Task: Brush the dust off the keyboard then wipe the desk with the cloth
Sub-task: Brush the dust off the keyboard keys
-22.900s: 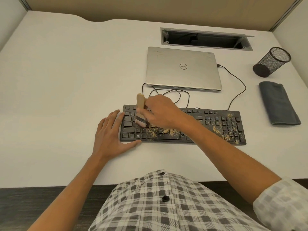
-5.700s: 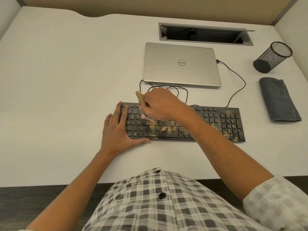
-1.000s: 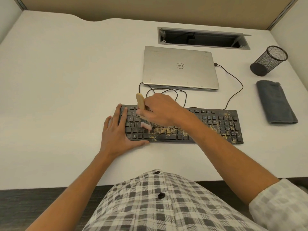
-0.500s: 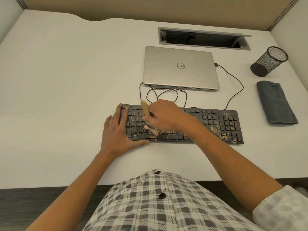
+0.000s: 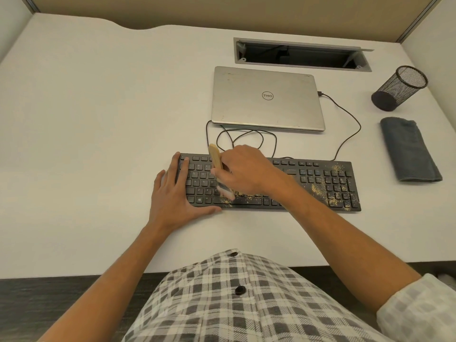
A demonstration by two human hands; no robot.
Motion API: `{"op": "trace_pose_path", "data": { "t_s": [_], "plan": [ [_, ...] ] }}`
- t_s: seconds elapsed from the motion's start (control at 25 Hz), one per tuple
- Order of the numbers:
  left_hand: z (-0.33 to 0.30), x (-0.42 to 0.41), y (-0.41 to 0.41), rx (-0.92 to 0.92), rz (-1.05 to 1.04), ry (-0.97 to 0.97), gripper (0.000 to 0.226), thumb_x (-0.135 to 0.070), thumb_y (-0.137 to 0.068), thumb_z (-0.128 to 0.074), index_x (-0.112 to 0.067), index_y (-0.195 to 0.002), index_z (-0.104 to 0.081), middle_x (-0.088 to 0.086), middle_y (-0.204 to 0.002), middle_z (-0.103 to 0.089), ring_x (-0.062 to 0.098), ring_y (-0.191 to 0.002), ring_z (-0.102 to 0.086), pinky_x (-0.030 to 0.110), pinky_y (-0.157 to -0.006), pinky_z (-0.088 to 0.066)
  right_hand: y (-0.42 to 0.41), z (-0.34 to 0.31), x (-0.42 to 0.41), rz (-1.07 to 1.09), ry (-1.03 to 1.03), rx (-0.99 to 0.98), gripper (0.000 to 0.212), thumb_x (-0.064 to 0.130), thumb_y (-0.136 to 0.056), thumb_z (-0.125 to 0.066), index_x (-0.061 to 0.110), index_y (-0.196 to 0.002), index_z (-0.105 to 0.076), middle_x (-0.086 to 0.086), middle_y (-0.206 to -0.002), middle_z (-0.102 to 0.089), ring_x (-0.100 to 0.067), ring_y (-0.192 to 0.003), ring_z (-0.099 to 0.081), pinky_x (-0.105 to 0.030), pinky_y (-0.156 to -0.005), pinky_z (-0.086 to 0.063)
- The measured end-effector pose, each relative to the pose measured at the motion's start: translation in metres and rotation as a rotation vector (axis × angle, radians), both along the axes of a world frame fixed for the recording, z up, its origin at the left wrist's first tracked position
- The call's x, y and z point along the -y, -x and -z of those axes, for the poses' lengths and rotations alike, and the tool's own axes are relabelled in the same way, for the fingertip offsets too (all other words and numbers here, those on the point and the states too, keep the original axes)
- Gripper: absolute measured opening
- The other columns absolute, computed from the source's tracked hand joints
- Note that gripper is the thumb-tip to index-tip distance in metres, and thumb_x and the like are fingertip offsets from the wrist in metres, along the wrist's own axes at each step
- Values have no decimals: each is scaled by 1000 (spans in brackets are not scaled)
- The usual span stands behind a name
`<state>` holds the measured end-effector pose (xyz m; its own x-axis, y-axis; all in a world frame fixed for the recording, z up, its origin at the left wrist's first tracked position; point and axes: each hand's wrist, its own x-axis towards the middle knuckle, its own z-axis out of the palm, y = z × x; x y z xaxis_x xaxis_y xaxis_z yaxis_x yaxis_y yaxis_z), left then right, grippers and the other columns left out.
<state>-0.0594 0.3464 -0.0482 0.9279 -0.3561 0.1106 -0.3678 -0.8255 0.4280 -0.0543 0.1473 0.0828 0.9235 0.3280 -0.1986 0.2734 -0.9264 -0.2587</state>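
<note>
Left hand [image 5: 175, 193] flat, fingers straight, pressed on left end of keyboard [image 5: 308, 183], likely pinning it against brush strokes. Right hand [image 5: 243, 172] curled round wooden brush [image 5: 217, 160], handle tilted away, bristles down on lower key rows among dust [image 5: 320, 190]. Bristles blurred; grip fingers hidden behind knuckles. Dust thick on numpad, untouched. Keys under right hand unseen. Cloth [image 5: 408, 149] folded at far right on desk [image 5: 86, 119], waiting for wipe. Beyond: closed laptop [image 5: 266, 98], cup [image 5: 398, 87].

Even, soft light; brush [image 5: 223, 177] seemingly motion-blurred; edges bowed.
</note>
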Motion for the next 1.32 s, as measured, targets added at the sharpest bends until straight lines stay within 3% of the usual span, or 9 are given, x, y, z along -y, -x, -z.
{"op": "trace_pose_path", "data": {
  "t_s": [0.2, 0.36, 0.48, 0.64, 0.84, 1.08, 1.32],
  "plan": [
    [0, 0, -1, -6, 4, -1, 141, -103, -56, -46, -10, -159, -25, 9, -170, -13, 30, -148, -33, 53, -120, -27, 2, 3, -2, 25, -7, 37, 40, 42, -100, -43, 19, -68, -42, 4, -56, -43, -15, -53, -41, -32, -57, -27],
    [0, 0, -1, -8, 3, -9, 140, -103, -56, -47, -10, -159, -26, 9, -169, -13, 30, -147, -34, 53, -120, -28, 0, 0, 1, 11, -46, -105, 38, 42, -97, -49, 21, -66, -42, 3, -61, -48, -14, -55, -44, -31, -56, -32],
    [0, -1, -1, -5, 5, -12, 140, -103, -56, -46, -10, -159, -26, 10, -169, -13, 30, -148, -33, 54, -119, -28, -2, 1, 0, 37, -24, 32, 40, 44, -99, -45, 19, -68, -45, 4, -57, -43, -13, -52, -40, -32, -55, -29],
    [0, 0, -1, -4, -1, -9, 140, -102, -56, -49, -10, -159, -25, 9, -170, -13, 30, -148, -33, 54, -119, -28, -1, -1, 0, -7, 15, -52, 41, 40, -97, -47, 22, -62, -37, 4, -58, -44, -12, -51, -40, -30, -52, -27],
    [0, 0, -1, -20, 2, -2, 140, -103, -57, -47, -13, -161, -22, 7, -170, -11, 27, -149, -30, 52, -120, -27, 4, 2, -18, -56, -12, 52, 46, 42, -98, -45, 24, -57, -34, 8, -52, -38, -7, -49, -34, -29, -52, -21],
    [1, -1, -1, 4, 12, -1, 140, -102, -56, -48, -10, -159, -26, 10, -169, -14, 32, -145, -35, 55, -119, -29, 4, -9, 2, 12, 203, -26, 32, 30, -95, -47, 19, -67, -36, 2, -62, -40, -12, -53, -36, -30, -53, -25],
    [1, 0, -1, 9, 5, 7, 141, -103, -55, -47, -9, -158, -27, 10, -169, -15, 31, -145, -35, 53, -119, -30, 16, 0, -4, 16, -28, 56, 41, 40, -97, -46, 18, -63, -44, 5, -55, -43, -15, -55, -44, -30, -56, -22]
  ]
}}
